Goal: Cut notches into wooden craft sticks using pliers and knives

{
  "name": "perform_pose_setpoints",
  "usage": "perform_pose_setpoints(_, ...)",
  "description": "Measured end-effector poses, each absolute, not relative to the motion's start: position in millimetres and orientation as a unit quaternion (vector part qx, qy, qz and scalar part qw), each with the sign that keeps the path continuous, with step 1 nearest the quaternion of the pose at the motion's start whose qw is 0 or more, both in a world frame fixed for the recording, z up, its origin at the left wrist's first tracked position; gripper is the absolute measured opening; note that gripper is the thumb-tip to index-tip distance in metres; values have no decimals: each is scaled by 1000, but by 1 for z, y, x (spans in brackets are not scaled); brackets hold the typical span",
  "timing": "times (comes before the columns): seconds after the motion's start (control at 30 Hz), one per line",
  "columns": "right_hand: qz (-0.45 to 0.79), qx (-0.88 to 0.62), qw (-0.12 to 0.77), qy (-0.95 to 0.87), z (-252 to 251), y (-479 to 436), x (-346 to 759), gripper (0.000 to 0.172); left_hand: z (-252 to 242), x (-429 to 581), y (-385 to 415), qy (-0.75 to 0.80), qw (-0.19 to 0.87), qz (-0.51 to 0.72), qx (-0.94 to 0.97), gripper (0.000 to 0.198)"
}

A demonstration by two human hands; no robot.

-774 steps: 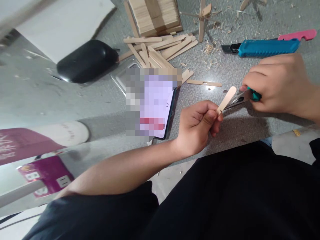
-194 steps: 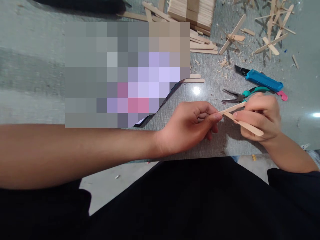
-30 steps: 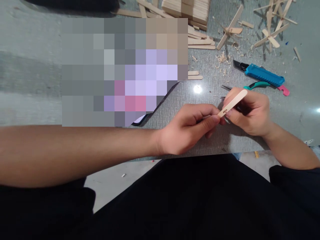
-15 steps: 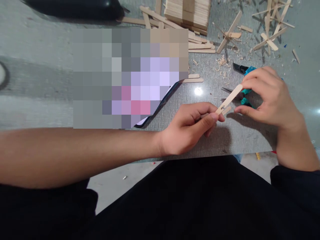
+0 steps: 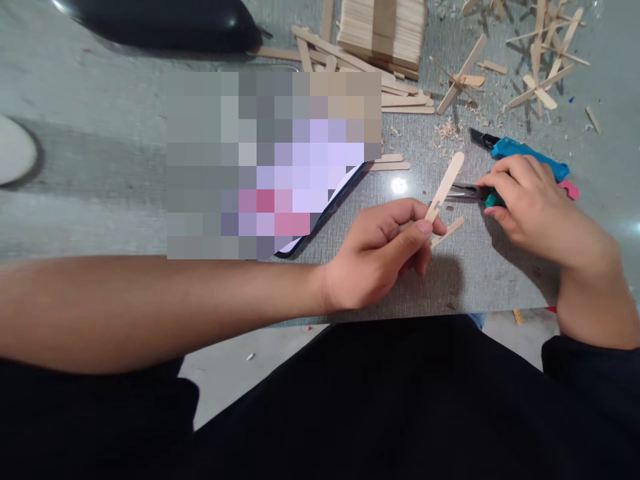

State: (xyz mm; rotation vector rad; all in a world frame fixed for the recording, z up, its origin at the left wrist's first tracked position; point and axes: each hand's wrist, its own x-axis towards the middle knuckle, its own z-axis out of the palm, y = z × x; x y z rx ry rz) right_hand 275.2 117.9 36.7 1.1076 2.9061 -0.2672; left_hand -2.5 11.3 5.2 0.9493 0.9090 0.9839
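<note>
Gripping notched stick [image 5: 445, 185] w/ L hand [image 5: 373, 259] fingers, above surface [image 5: 493, 287], nr pliers [image 5: 481, 193]; holding pliers w/ R hand [image 5: 537, 207] fingers. Rec: pinch close to notch [image 5: 438, 203], squeeze lightly, avoid splits.

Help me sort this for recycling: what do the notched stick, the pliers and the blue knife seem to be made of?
Notched stick: pale, matt, apparently bare wood, judging by its tan colour and rough notch.
Pliers: grey, faintly shiny jaws, likely steel; the green handle, mostly covered, could be plastic or rubber.
Blue knife: dark blade, probably metal; the evenly coloured, satin body suggests plastic.
</note>
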Motion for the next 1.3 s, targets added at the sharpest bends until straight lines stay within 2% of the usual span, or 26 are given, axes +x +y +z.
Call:
perform_pose_setpoints(0.17,-138,310,-52,939,40,119,271,44,4,-1,10,414,673,457,409,21)
perform_pose_setpoints(0.3,-175,262,-119,941,40,120,267,36,4,-2,9,412,669,470,402,23)
perform_pose_setpoints(0.43,-140,240,-163,947,29,118,263,30,3,-3,9,402,657,485,415,24)
perform_pose_setpoints(0.5,-119,259,-161,945,23,116,261,27,2,-3,9,395,651,487,429,25)
perform_pose_setpoints(0.7,-112,297,-135,939,16,106,255,40,1,-2,8,379,652,491,435,27)
perform_pose_setpoints(1.03,-117,275,-177,938,15,98,248,29,0,-1,9,357,683,474,427,35)
perform_pose_setpoints(1.3,-107,303,-161,933,14,93,246,33,-1,0,8,353,686,473,426,41)
